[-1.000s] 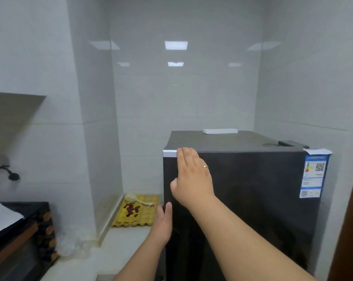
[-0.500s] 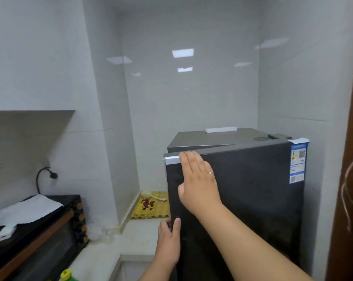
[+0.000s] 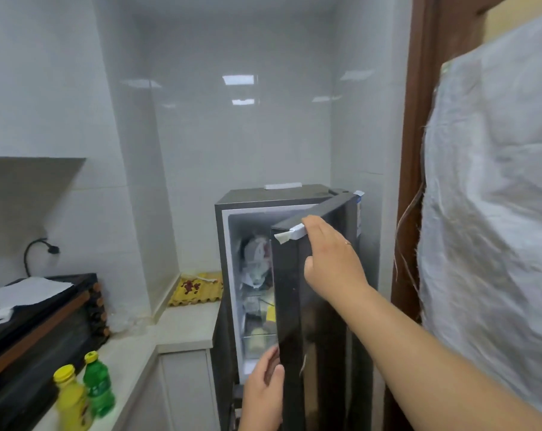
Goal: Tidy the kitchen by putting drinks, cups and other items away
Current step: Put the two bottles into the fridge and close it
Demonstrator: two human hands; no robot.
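since half a second ago the fridge door [image 3: 313,306] has swung well out from the fridge [image 3: 226,275], so the shelves now show in the gap to the left of my fingers, packed with bags and boxes i can't make out. my right hand [image 3: 331,259] lies flat on the door's dark front near its top corner, fingers straight and pressed together, the tips just right of the white tab [image 3: 294,232] on that corner. my left hand [image 3: 263,396] holds the door's free edge low down, fingers curled behind it and the thumb on the front, so the edge sits pinched between them. the drinks i mean to put away, a yellow bottle [image 3: 72,396] and a green bottle [image 3: 97,384], stand side by side on the counter [image 3: 185,325], well to the left of and below my left fingers, in front of the black oven [image 3: 30,331]. to do this well, i think i should let the left hand do the pulling and the right only steady the top, swing the door wide enough to reach a shelf, mind the wooden door frame [image 3: 419,150] to the right of my right hand, then free my left hand for the bottles.
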